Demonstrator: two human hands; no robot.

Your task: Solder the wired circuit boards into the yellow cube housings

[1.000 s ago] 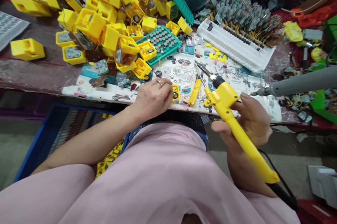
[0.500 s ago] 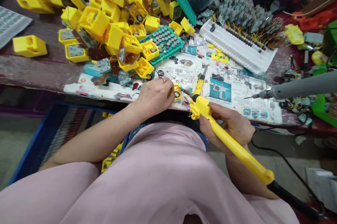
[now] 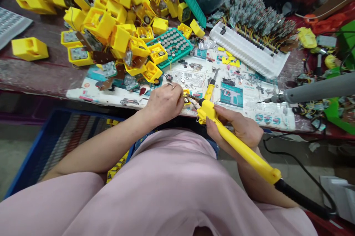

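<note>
My right hand (image 3: 240, 129) is wrapped round a yellow soldering iron (image 3: 244, 143), whose black cord runs off to the lower right. The iron's tip reaches into a small yellow plastic housing (image 3: 186, 93) at the table's front edge. Curled over the left side of that housing is my left hand (image 3: 165, 101), its fingers pinched together; what lies between the fingertips is hidden. A small round black part (image 3: 169, 77) lies just beyond the left hand. Beside the iron is a yellow-handled screwdriver-like tool (image 3: 210, 87) on the printed sheet.
A heap of yellow housings (image 3: 119, 36) covers the left back. Behind my hands stands a green tray of round metal parts (image 3: 173, 44). A white foam tray (image 3: 249, 51) holds wired circuit boards. A grey electric screwdriver (image 3: 313, 90) juts in from the right. Blue crate (image 3: 36, 147) below left.
The soldering iron and my right hand have moved slightly left, bringing the tip further into the small yellow housing. My left hand stays almost in place.
</note>
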